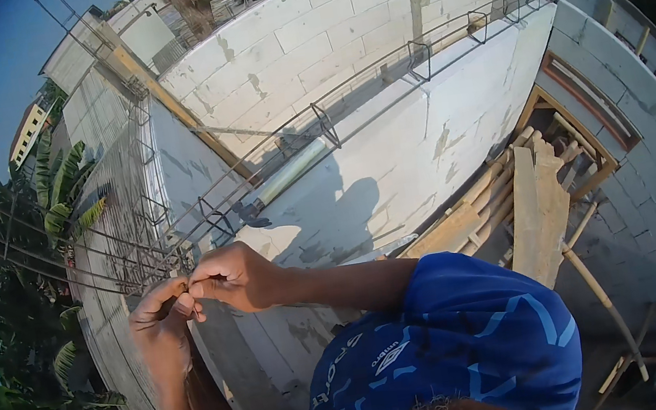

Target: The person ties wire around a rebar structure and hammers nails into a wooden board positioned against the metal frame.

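Two hands meet fingertip to fingertip: the left hand (161,323) and the right hand (230,279), both with thumb and fingers pinched closed. What, if anything, sits between the fingertips is too small to tell.

One steel rebar cage (325,126) lies along the wall top, its near end just beyond the hands; at least five stirrups (411,57) can be counted on it. At least four long bars (19,265) stick out to the left of the hands.

One tool with a dark head and pale green handle (293,172) lies against the cage, ahead and right of the hands, its head toward them. One white block wall (481,93) stands under the cage, and the right forearm covers part of its lower face. Well to the right are planks (526,213) and bamboo poles (600,296); leafy plants (12,278) grow to the left.

The cage's long axis runs from near the hands away, ahead and to the right.
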The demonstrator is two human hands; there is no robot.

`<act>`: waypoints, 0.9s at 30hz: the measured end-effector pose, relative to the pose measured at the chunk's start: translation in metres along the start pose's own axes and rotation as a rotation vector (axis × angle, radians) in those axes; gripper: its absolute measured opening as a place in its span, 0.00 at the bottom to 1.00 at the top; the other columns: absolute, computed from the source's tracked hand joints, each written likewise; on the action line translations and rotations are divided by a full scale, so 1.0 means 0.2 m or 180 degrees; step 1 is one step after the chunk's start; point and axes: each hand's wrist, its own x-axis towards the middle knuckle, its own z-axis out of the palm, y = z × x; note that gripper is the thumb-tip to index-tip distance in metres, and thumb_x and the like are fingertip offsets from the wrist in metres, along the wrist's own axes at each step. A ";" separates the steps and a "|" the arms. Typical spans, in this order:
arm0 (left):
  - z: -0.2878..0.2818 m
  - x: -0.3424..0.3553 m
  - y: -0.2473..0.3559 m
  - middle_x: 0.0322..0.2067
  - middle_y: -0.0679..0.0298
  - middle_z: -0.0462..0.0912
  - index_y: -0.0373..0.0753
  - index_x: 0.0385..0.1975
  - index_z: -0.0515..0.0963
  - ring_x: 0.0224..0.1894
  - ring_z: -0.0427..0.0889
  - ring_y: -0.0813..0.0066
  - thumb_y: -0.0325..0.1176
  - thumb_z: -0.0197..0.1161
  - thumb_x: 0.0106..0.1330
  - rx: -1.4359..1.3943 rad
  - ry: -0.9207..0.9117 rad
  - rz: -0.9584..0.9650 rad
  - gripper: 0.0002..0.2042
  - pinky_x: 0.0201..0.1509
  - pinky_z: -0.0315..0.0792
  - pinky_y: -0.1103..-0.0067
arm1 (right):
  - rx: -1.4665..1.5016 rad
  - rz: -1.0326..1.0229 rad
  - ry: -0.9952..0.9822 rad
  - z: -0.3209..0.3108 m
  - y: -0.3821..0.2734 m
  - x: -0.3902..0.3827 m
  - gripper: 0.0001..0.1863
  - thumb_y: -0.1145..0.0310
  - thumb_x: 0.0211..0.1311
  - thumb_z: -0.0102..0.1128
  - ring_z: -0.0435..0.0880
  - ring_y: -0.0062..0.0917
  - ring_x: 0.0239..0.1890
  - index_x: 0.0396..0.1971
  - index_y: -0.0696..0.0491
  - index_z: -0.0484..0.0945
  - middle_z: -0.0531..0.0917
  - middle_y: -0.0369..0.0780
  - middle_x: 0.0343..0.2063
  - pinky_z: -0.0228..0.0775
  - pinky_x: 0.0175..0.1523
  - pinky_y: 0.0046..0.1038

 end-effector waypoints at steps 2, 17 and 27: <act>0.02 0.01 -0.02 0.34 0.59 0.83 0.28 0.40 0.82 0.27 0.80 0.77 0.19 0.65 0.61 0.0350 -0.0139 0.0434 0.08 0.29 0.76 0.82 | 0.1139 0.0998 -0.0145 -0.05 -0.01 0.02 0.10 0.67 0.64 0.63 0.72 0.21 0.20 0.29 0.59 0.78 0.75 0.38 0.20 0.59 0.23 0.25; -0.04 0.03 -0.01 0.30 0.57 0.84 0.24 0.41 0.80 0.23 0.80 0.77 0.17 0.60 0.60 0.0116 0.0409 -0.0543 0.10 0.24 0.77 0.82 | -0.1324 -0.0982 0.0642 0.14 0.00 -0.06 0.16 0.77 0.60 0.63 0.81 0.36 0.27 0.49 0.63 0.77 0.78 0.45 0.31 0.73 0.30 0.31; -0.19 -0.03 -0.02 0.28 0.59 0.84 0.27 0.42 0.81 0.24 0.79 0.81 0.20 0.61 0.62 0.0811 0.0127 -0.0679 0.10 0.29 0.75 0.83 | -0.1966 -0.1244 -0.0734 0.12 0.09 0.05 0.10 0.73 0.58 0.63 0.80 0.31 0.20 0.39 0.59 0.78 0.76 0.39 0.26 0.73 0.24 0.29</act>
